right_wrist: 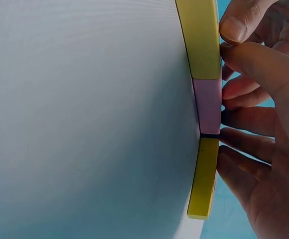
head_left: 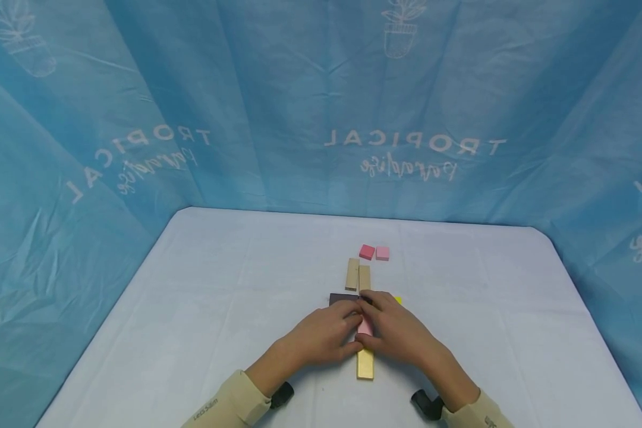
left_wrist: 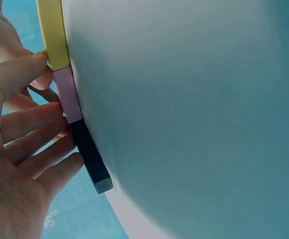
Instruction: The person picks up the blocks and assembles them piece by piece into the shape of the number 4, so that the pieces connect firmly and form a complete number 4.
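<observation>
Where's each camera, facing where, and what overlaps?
Head: on the head, looking forward and down at the table and blue curtain; left hand, right hand, sleeves show.
Left wrist: on that wrist, facing the black block; left hand close, some of the right behind.
Right wrist: on that wrist, facing the yellow block; right hand close, some of the left behind.
Wrist views share the pink block and gold block.

A long gold block [head_left: 365,367] lies flat, one end touching a pink block [head_left: 364,326] in line with it. At the pink one's far end, a long black block [head_left: 344,299] sticks out left, and a bright yellow block [right_wrist: 203,177] sticks out right
</observation>
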The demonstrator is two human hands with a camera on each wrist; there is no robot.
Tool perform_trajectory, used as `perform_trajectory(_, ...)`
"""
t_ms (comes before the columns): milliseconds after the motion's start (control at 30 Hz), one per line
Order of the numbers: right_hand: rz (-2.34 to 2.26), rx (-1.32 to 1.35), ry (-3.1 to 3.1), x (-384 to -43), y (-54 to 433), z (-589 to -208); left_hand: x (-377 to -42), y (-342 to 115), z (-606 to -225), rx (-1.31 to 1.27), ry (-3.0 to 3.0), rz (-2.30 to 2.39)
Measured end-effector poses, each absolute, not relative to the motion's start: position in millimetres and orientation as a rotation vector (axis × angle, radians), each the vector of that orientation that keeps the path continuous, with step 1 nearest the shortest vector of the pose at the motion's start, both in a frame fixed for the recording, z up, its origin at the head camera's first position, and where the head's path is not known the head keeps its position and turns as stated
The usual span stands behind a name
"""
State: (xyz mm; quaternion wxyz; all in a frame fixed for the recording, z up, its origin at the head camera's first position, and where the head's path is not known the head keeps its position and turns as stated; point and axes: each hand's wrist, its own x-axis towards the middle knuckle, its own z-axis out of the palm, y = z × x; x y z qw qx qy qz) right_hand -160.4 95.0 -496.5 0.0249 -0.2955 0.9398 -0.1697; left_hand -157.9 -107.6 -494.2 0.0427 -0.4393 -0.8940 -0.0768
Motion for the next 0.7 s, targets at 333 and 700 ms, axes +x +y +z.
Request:
perform_trajectory(333,-0.491,-0.906,2.902,-160.3,94.6,-496.8,-158.4,-107.6,-493.7,-1.33,-2.748,-0.26)
perform_trajectory(700,-0.459,-0.894,2.898,-160.2,94.4,-496.5,-161.9,-110.5,-492.8,-1.334,-2.746,-0.367)
